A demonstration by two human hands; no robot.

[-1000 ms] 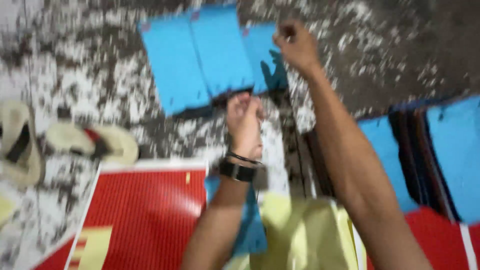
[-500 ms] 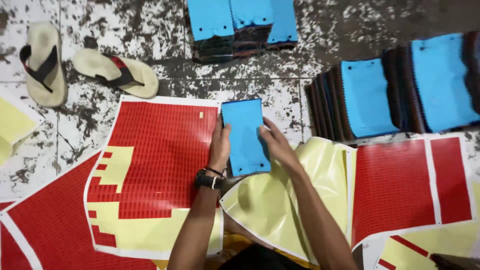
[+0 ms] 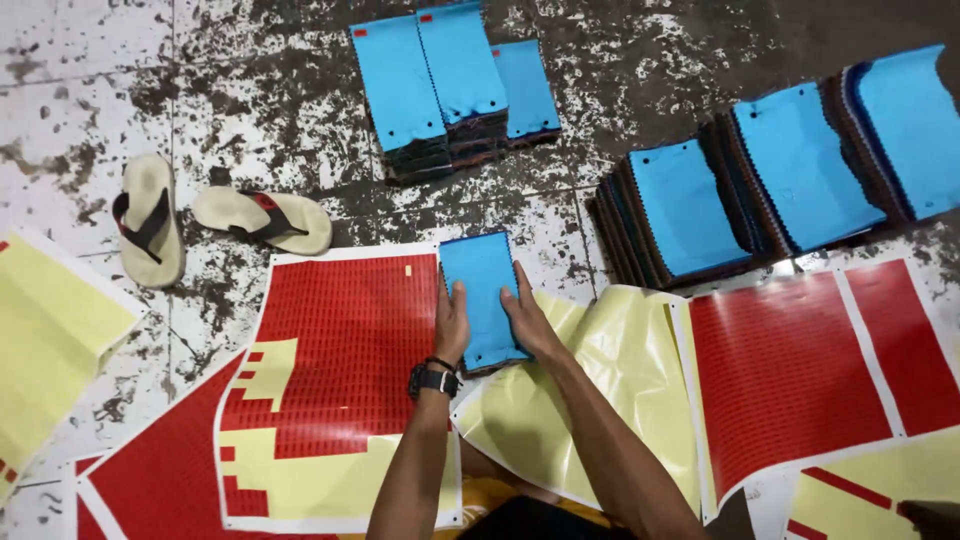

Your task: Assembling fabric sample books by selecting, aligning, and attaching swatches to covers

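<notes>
A small stack of blue fabric swatches [image 3: 482, 298] lies at the centre of the frame on the floor, its left edge touching the big red sticker sheet [image 3: 340, 370]. The top swatch is plain bright blue with a pinked edge, darker layers showing underneath. Both hands press against its long sides: the left hand [image 3: 452, 325], with a black watch at the wrist, flat along the left edge, the right hand [image 3: 528, 322] along the right, fingers straight and not closed round it. It looks as though the stack is being squared up; the next move would call for even pressure from both sides so the layers line up. Beyond, more blue-topped stacks [image 3: 455, 85] sit at upper centre and a fanned row [image 3: 770, 180] at upper right. Two sandals [image 3: 205, 220] lie at left on the speckled floor [image 3: 90, 90].
</notes>
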